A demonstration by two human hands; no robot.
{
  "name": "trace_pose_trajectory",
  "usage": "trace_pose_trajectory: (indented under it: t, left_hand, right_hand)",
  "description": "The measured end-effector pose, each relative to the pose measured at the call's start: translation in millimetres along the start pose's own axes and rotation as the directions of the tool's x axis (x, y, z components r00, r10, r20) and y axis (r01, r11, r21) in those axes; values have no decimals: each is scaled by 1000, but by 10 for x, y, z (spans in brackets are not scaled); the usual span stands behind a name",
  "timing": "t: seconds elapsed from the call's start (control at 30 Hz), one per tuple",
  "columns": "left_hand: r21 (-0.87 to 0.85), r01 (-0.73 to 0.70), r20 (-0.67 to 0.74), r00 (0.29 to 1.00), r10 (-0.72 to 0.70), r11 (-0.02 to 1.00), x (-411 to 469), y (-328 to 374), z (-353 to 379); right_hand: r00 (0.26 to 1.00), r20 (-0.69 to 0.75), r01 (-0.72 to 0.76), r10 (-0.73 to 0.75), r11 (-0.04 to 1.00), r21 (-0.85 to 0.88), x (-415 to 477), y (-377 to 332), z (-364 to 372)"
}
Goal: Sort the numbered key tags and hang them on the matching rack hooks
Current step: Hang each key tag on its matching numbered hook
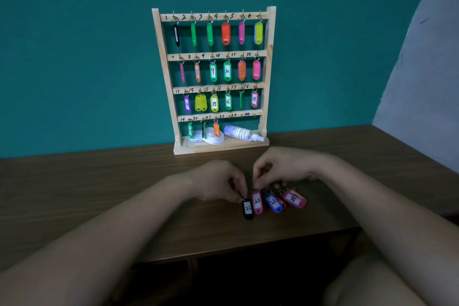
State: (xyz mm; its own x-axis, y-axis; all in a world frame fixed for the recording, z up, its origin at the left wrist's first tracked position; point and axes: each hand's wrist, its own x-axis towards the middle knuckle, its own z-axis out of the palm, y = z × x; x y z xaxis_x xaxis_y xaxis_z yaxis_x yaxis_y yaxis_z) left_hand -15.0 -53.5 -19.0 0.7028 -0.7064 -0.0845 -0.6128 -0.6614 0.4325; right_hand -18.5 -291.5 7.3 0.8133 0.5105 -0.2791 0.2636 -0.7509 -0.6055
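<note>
The key tags left to hang lie in a short row on the bench, near the middle of its front edge: a black tag and a pink tag both marked 22, a blue tag marked 23, and a second pink tag marked 24. The left hand pinches together on the top end of the black tag, and the right hand pinches the ring end of the pink 22 tag; both tags seem to rest on the wood.

These tags look like light, stiff plastic shells with a paper label under a window and a thin metal split ring at one end. They should lift with no effort, but the smooth shell may slip, and the ring is the sensible place to hold, since it must go over a small hook.

The rack stands at the back edge against the wall, with hooks 22, 23 and 24 in the bottom row apparently bare. An orange tag lies partly hidden under the blue one, its number unreadable. Several hung tags face edge-on or away, so their numbers cannot be checked. The fingertips cover the rings.
</note>
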Motion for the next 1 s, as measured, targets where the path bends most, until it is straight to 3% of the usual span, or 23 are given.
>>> trace_pose_trajectory:
  t: [0.23, 0.5, 0.77, 1.0]
  left_hand:
    - [68, 16, -54, 998, -12, 998, 6, -16, -22]
    - [-36, 100, -186, 977, -105, 994, 9, -69, -167]
    - [-171, 129, -311, 934, -178, 977, 53, -171, -337]
    - [-191, 133, -538, 814, -217, 972, 238, -369, -388]
  right_hand:
    - [998, -62, 27, -24, 998, 47, 9, -6, -46]
    - [968, -249, 67, -22, 982, 174, 124, -41, -88]
    - [783, -612, 136, 108, 932, 337, 513, -125, -43]
    - [634, -747, 218, 197, 882, 418, 1002, -205, -38]
